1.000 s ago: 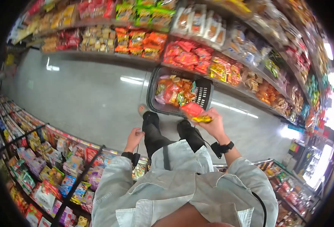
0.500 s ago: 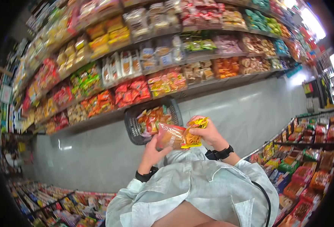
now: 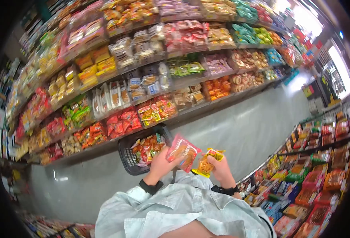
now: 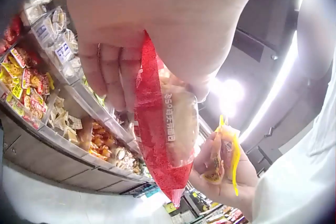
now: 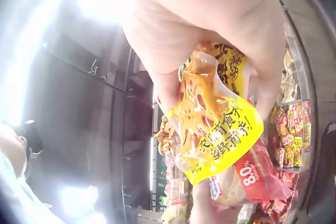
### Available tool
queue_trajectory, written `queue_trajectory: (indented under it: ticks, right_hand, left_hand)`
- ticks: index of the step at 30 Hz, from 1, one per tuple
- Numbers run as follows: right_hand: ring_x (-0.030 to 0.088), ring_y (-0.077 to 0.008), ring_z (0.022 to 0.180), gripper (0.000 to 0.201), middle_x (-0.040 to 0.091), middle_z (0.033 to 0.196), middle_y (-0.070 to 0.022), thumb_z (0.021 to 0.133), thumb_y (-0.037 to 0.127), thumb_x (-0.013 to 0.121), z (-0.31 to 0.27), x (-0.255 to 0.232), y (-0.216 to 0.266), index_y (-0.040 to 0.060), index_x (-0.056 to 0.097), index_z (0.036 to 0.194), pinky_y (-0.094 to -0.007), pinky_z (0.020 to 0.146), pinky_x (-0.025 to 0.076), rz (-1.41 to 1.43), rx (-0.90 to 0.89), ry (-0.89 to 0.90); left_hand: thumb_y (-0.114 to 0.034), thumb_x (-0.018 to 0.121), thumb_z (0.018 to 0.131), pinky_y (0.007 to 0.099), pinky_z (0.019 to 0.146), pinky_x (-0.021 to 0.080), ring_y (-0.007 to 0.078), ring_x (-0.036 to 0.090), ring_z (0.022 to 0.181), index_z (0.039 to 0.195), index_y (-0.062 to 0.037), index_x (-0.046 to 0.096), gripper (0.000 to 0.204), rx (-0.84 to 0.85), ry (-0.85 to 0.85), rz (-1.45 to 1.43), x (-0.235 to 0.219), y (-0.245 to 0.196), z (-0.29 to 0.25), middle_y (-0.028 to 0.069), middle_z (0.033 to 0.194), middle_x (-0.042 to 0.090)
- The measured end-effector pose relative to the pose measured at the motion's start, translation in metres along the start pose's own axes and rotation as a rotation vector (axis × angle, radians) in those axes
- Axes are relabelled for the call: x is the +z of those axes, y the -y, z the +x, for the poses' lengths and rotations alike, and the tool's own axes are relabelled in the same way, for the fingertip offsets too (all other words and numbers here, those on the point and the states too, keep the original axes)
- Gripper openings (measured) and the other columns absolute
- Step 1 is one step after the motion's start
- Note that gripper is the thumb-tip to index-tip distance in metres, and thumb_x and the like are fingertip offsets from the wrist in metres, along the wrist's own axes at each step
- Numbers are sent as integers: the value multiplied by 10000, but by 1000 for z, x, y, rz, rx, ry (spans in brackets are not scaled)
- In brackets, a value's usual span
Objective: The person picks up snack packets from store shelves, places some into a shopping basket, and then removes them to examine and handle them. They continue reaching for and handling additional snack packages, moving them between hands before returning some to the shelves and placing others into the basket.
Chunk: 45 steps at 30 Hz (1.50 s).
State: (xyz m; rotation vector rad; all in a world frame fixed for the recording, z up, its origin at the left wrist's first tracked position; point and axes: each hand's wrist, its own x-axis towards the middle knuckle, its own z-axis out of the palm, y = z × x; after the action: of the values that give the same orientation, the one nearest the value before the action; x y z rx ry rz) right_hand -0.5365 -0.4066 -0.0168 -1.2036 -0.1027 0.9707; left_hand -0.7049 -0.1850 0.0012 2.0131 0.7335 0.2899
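Note:
My left hand (image 3: 162, 163) pinches a red-edged clear snack packet (image 3: 184, 148) between thumb and fingers. In the left wrist view the same packet hangs tilted, with white print down its side and a pale brown filling. My right hand (image 3: 221, 171) grips a smaller yellow-and-clear snack packet (image 5: 210, 124), orange-brown food showing through it. The two packets are side by side in front of my body. Below and left of them, a black shopping basket (image 3: 128, 160) stands on the floor with several colourful packets (image 3: 149, 146) inside.
Tiered shelves (image 3: 190, 115) of bagged snacks run along the far side, close behind the basket. Red packets (image 3: 123, 122) fill a bin right behind it. Another display of packaged goods (image 3: 305, 178) stands on the right. Grey floor (image 3: 238, 119) lies between.
One second ago my right hand held both packets by the basket and my left was free. The left hand then took the red packet, now apart from the yellow one. The view has tilted up toward the shelves.

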Motion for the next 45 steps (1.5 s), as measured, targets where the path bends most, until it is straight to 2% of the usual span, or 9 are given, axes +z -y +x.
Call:
queue_trajectory:
  ticks: [3,10,22,25,31,34,35,38,45]
  right_hand:
    - [716,-336,1071,365,681,1228,-199,996,126,653,3,-3,-2,25,514,1318,-496,920,605,11,45,-5]
    - [706,-245,1022,425,671,1194,-119,1026,161,629,2,38,-4,11,504,1404,-434,910,593,-44,183,73]
    - [708,-185,1047,376,717,1185,-85,978,98,703,31,110,-41,4,587,1323,-353,929,574,-350,556,649]
    - [727,-188,1009,393,739,1149,-100,964,130,733,22,155,-52,-1,598,1310,-352,904,586,-387,589,797]
    - [724,-173,1020,410,735,1173,-85,963,151,748,-9,239,-98,-8,616,1317,-334,912,581,-697,518,957]
    - [716,-153,1009,381,732,1181,-67,965,151,750,-41,298,-138,-3,642,1296,-317,901,575,-601,611,1001]
    - [711,-148,1015,370,727,1185,-63,966,151,750,-46,307,-166,0,652,1289,-313,894,575,-632,597,964]
    - [679,-128,1066,408,718,1188,-39,966,188,760,-90,373,-199,7,643,1312,-310,934,551,-715,569,1074]
    - [668,-122,1087,455,724,1202,-39,956,259,776,-139,479,-266,41,642,1332,-295,944,530,-838,642,1404]
  left_hand:
    - [-548,813,826,471,731,537,397,697,847,986,-40,634,562,126,-92,-52,-3,-4,11,194,914,705]
    - [-565,824,817,492,705,507,427,665,811,948,-41,582,592,75,-162,-120,-10,9,-14,195,847,650]
    - [-499,656,963,514,706,500,423,661,831,966,-40,625,461,-108,-354,146,-53,49,-132,177,881,677]
    - [-482,650,971,516,721,511,434,665,866,1006,-44,643,439,-250,-445,114,-77,43,-172,195,904,684]
    - [-462,607,1007,541,755,515,446,681,935,1157,-60,639,430,-476,-559,32,-106,103,-258,232,963,715]
    - [-449,590,1020,559,774,510,461,679,933,1216,-62,622,435,-454,-633,38,-125,142,-312,239,967,717]
    - [-454,603,1014,541,833,522,457,678,998,1255,-55,615,466,-564,-546,21,-135,152,-334,252,1043,714]
    - [-430,663,984,501,902,531,430,676,1076,1310,-52,604,503,-465,-688,-178,-171,163,-399,248,1143,705]
    - [-179,816,891,359,934,544,200,692,1100,1312,-31,617,488,-412,-1051,-369,-223,213,-488,106,1153,720]
